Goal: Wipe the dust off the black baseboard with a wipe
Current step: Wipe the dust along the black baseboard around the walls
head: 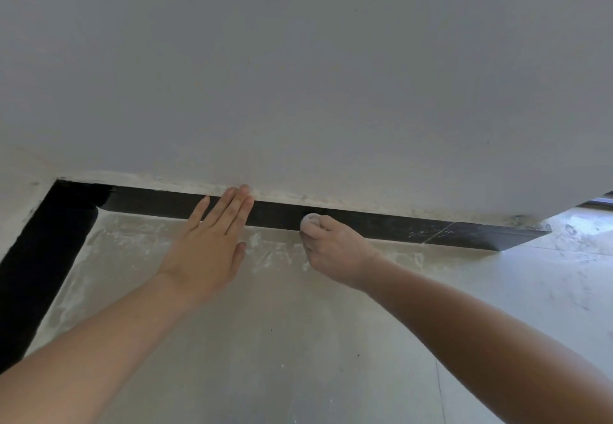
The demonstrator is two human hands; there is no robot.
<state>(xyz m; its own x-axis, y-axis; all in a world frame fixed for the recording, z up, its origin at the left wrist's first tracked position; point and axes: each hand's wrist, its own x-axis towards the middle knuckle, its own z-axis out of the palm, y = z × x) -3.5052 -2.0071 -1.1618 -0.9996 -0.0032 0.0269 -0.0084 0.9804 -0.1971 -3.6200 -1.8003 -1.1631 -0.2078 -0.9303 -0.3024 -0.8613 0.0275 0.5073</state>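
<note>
Forearms reach in from the bottom corners over a pale floor (298,340) streaked with whitish dust, thickest in a band just in front of the wall. The left hand (205,244) lies flat with fingers straight and spread a little, holding nothing; its palm hovers or rests over the dusty floor edge and its fingertips (243,191) cross the black baseboard (398,224) to touch the bottom of the grey wall (298,75). Just to its right, the right hand (335,251) is bunched closed around a small white wipe (310,219), pressing the wad against the face of the baseboard. The left hand covers a stretch of the board beside the wipe. Right of the wipe the board shows pale scratches and a thin light seam. At the far left the board turns a corner and runs back toward the camera. A rough plaster line edges the wall above the board.
</note>
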